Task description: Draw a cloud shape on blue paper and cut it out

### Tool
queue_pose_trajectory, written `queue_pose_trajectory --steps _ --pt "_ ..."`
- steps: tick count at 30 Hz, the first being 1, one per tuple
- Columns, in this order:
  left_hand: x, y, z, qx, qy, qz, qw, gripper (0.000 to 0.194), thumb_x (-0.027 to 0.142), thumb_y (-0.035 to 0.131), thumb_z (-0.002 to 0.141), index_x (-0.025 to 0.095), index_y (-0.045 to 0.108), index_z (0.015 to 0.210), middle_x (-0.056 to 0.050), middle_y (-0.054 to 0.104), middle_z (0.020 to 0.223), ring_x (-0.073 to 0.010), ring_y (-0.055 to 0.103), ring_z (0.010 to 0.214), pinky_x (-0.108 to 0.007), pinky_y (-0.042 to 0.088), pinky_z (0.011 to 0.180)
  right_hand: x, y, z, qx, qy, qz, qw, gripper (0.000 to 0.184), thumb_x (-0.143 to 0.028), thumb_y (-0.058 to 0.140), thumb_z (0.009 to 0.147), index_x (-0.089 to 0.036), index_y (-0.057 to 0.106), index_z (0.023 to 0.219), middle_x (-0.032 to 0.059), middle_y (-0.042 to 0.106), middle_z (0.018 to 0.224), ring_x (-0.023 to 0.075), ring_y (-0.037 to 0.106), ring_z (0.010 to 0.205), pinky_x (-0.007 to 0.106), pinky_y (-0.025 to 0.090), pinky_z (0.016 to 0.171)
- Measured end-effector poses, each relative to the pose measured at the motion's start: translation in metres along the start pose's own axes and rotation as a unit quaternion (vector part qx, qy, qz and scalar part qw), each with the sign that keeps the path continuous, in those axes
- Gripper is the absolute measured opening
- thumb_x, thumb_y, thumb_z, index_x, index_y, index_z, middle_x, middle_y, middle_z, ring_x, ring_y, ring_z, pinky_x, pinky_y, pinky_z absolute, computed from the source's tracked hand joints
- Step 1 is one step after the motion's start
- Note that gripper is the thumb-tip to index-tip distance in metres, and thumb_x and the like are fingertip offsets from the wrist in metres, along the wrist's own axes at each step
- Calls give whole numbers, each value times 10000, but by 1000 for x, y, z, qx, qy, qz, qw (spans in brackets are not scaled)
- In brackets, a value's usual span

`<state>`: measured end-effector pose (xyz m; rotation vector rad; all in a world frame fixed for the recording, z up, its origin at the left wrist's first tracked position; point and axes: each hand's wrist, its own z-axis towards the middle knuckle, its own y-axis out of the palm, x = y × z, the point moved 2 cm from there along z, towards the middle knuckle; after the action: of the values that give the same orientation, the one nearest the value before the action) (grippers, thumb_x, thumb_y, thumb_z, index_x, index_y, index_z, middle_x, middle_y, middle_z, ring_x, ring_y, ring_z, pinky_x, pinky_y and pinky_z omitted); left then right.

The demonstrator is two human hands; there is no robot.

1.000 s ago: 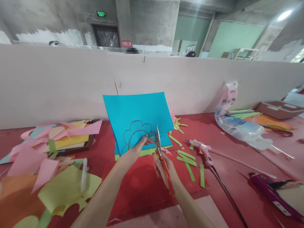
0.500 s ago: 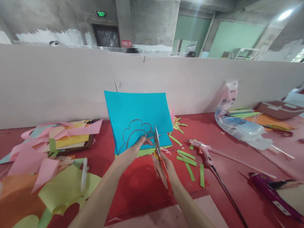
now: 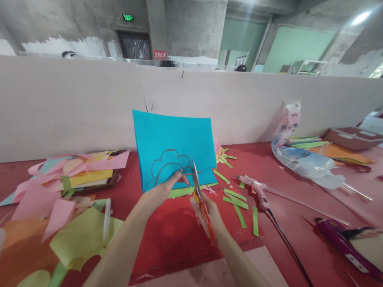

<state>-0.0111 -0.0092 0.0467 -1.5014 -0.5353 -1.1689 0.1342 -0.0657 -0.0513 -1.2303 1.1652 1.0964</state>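
A blue sheet of paper [image 3: 173, 133] stands tilted up before me, with a scalloped, cloud-like outline drawn in dark line on its lower part. My left hand [image 3: 169, 183] grips its bottom edge, thumb on the drawn face; the other fingers are mostly hidden behind. In my right hand [image 3: 206, 209] is a pair of scissors [image 3: 206, 219] with red handles, blades pointing up at the paper beside the outline's right end. A slit runs in from the sheet's right edge to the blades. Green paper strips [image 3: 236, 201] lie right of the scissors.
A pink glue gun [image 3: 255, 189] with its cord rests at the right, near a purple tool [image 3: 344, 243]. Paper scraps [image 3: 36, 203] and a white marker [image 3: 107, 219] cover the left. Behind stand a plastic bag [image 3: 308, 165], a bin [image 3: 354, 136] and a white partition [image 3: 74, 107].
The blue paper has tilted and shifted slightly, its upper left corner rising a little. Both hands and the scissors have moved slightly left. The grip on each thing stays the same.
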Motion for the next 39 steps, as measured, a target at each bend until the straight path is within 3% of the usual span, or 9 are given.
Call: queue_pose_trajectory --steps 5,12,18,24,29,39 --pt "-1 1 0 40 12 10 999 396 442 365 851 281 672 658 26 706 879 -220 641 871 -334 456 870 2 0 0 5 -2 0 1000 299 -481 569 777 -197 480 792 -79 339 481 82 330 416 207 278 410" --pt "9 6 6 123 78 -90 985 211 340 497 791 199 564 649 -12 677 631 -203 656 663 -358 516 760 -5 -1 -2 -3 -4 -9 1000 284 -449 607 751 -195 487 794 -73 364 498 86 356 434 203 288 419" --pt "7 8 8 133 78 -132 979 151 311 532 778 180 545 705 -3 640 598 -188 651 631 -334 538 695 -4 -1 -1 4 -3 -22 1000 285 -461 583 767 -194 491 804 -72 359 496 83 349 428 204 280 416" --pt "6 12 8 107 83 -148 980 139 300 568 765 166 576 801 -43 683 803 -181 659 698 -305 546 692 -6 -3 0 6 -13 -27 1000 303 -479 562 777 -185 492 804 -76 337 492 84 336 429 210 282 417" --pt "3 11 8 112 48 -98 988 203 343 510 809 167 597 759 -48 692 717 -208 670 731 -319 538 722 -9 -1 -2 -1 -9 -37 999 296 -472 568 772 -191 482 801 -77 334 497 85 341 438 204 275 415" --pt "7 8 4 129 58 -15 990 263 355 474 837 165 647 892 -53 724 822 -210 678 772 -298 515 733 -5 -2 -2 -5 -21 -53 998 304 -461 561 769 -165 521 829 -73 333 522 77 322 459 194 251 417"
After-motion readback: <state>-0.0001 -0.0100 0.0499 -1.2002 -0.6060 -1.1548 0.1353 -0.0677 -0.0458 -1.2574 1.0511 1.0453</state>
